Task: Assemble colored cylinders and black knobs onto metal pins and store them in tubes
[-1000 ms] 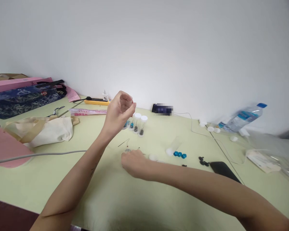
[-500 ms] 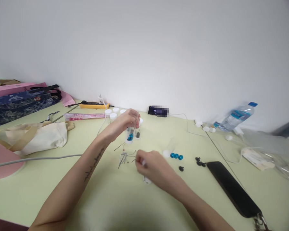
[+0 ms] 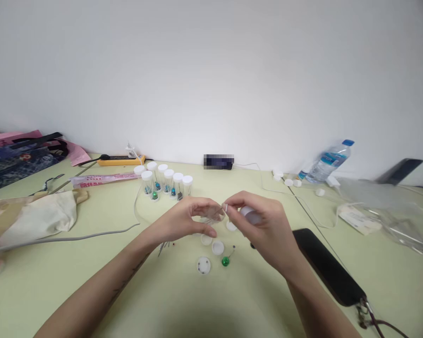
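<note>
Both hands meet above the pale green table [image 3: 169, 291]. My left hand [image 3: 188, 218] curls round a small clear vial [image 3: 211, 217], fingers closed. My right hand [image 3: 264, 225] pinches a thin metal pin [image 3: 226, 207] at the vial's mouth and also grips a white cap or tube [image 3: 250, 216] in the palm. Just below the hands lie three white caps [image 3: 211, 249], a green bead [image 3: 225, 261] and loose pins [image 3: 164, 246].
A row of capped vials [image 3: 164, 180] with beads stands behind the hands. A black phone [image 3: 326, 265] lies to the right, a water bottle [image 3: 326, 162] beyond it. A cloth bag [image 3: 35, 216], grey cable [image 3: 74, 237] and yellow power strip [image 3: 121, 161] sit to the left.
The view has shifted right. My left hand came down from the vial row and my right hand rose from the table; they now meet at a vial.
</note>
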The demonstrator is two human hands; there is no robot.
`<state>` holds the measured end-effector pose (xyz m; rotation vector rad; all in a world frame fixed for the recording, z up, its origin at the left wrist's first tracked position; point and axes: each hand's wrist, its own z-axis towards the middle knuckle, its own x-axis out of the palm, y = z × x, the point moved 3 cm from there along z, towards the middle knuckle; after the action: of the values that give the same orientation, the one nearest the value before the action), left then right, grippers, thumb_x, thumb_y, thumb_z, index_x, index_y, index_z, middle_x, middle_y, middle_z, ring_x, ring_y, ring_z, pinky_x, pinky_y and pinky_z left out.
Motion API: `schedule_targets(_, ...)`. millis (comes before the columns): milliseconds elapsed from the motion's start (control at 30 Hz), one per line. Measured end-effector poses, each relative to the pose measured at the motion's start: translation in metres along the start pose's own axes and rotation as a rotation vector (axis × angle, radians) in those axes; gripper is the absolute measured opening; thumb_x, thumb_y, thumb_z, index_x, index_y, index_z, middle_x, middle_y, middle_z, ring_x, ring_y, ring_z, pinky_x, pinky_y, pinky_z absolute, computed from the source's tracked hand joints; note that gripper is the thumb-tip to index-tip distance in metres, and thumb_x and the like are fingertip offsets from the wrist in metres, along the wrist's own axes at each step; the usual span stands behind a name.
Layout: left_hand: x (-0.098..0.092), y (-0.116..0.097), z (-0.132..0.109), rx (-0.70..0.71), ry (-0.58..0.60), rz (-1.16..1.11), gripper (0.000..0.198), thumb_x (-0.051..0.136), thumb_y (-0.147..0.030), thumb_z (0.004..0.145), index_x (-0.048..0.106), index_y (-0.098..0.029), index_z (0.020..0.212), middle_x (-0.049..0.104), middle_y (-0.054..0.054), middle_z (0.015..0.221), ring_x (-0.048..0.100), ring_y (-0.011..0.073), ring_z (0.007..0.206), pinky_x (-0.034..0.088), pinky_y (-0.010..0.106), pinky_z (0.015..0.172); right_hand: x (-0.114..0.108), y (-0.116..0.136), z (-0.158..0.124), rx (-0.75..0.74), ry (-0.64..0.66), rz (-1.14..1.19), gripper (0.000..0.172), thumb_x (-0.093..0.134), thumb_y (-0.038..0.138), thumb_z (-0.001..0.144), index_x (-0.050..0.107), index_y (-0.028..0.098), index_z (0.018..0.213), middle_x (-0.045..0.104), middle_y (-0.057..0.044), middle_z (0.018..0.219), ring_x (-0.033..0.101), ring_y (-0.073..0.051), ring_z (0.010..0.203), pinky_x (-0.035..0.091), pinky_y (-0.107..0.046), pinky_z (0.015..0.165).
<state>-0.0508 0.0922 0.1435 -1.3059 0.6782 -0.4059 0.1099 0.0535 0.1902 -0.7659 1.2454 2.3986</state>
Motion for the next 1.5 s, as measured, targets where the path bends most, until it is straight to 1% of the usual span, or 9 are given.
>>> schedule_targets(100,0.001,-0.002,-0.001,-0.021,0.043,-0.027,0.028,0.075,-0.018,0.068,0.067,-0.020,0.094,0.067,0.003,0.096,0.061,0.0205,0.098,0.046,0.034,0.088,0.001,0.000,0.000,0.028,0.067,-0.056,0.009,0.056,0.022,0.089,0.065,0.023,0.092,0.063,0.002,0.074,0.057,-0.012,0.064,0.044,-0.024,0.059)
schedule_targets(233,-0.002,0.002,-0.002,-0.133,0.093,-0.129,0.038,0.071,-0.016,0.072,0.064,-0.022,0.108,0.068,0.004,0.095,0.063,0.0176,0.087,0.049,0.029,0.075,-0.007,-0.003,-0.001,0.167,0.092,-0.030,0.026,0.052,0.039,0.092,0.057,0.029,0.115,0.060,0.004,0.076,0.049,-0.009,0.051,0.041,-0.023,0.050)
schedule_targets(333,-0.005,0.007,-0.001,-0.159,0.116,-0.176,0.043,0.069,-0.014,0.074,0.062,-0.022,0.115,0.068,0.004,0.093,0.063,0.0169,0.085,0.048,0.029,0.074,-0.016,-0.006,-0.001,0.200,0.081,0.000,0.030,0.040,0.040,0.097,0.051,0.032,0.123,0.060,0.000,0.097,0.058,-0.013,0.074,0.048,-0.025,0.065)
schedule_targets(433,-0.005,0.010,0.000,-0.118,0.170,-0.247,0.043,0.064,-0.015,0.078,0.060,-0.021,0.120,0.067,0.005,0.091,0.062,0.0171,0.086,0.047,0.031,0.078,-0.018,-0.010,0.000,0.171,0.140,0.034,0.036,0.031,0.035,0.100,0.041,0.037,0.135,0.052,-0.001,0.118,0.053,-0.016,0.105,0.046,-0.032,0.090)
schedule_targets(600,-0.001,0.007,-0.001,-0.036,0.226,-0.295,0.034,0.056,-0.030,0.087,0.059,-0.018,0.118,0.063,0.006,0.087,0.059,0.0181,0.082,0.043,0.036,0.082,-0.012,-0.016,-0.001,0.070,0.297,0.081,0.051,0.032,0.026,0.099,0.017,0.040,0.146,0.044,-0.004,0.123,0.047,-0.017,0.113,0.044,-0.037,0.097)
schedule_targets(733,0.004,0.001,-0.004,-0.016,0.248,-0.265,0.031,0.044,-0.041,0.093,0.061,-0.017,0.103,0.057,0.004,0.082,0.058,0.0176,0.077,0.043,0.035,0.079,-0.008,-0.018,0.003,0.065,0.309,0.068,0.048,0.046,0.021,0.094,0.038,0.039,0.138,0.052,-0.003,0.107,0.054,-0.017,0.095,0.051,-0.035,0.084)
schedule_targets(900,0.011,0.001,-0.007,-0.048,0.258,-0.247,0.032,0.037,-0.043,0.095,0.057,-0.019,0.092,0.052,0.001,0.078,0.050,0.0129,0.067,0.041,0.029,0.069,-0.006,-0.017,0.008,0.058,0.289,0.145,0.026,0.065,0.023,0.084,0.063,0.029,0.109,0.060,-0.002,0.105,0.057,-0.017,0.093,0.052,-0.029,0.077)
schedule_targets(1267,0.009,0.003,-0.010,-0.121,0.279,-0.207,0.030,0.042,-0.044,0.093,0.056,-0.018,0.086,0.053,0.000,0.074,0.050,0.0135,0.070,0.041,0.028,0.071,-0.005,-0.015,0.008,-0.016,0.364,0.072,0.035,0.067,0.027,0.083,0.064,0.035,0.116,0.064,0.001,0.106,0.060,-0.014,0.081,0.049,-0.028,0.076)
schedule_targets(1500,0.012,0.001,-0.012,-0.152,0.266,-0.185,0.028,0.042,-0.043,0.093,0.053,-0.019,0.083,0.050,-0.002,0.070,0.049,0.0135,0.070,0.040,0.029,0.071,-0.003,-0.011,0.005,-0.029,0.411,0.023,0.032,0.066,0.024,0.084,0.065,0.034,0.114,0.064,-0.001,0.103,0.061,-0.016,0.085,0.049,-0.028,0.075)
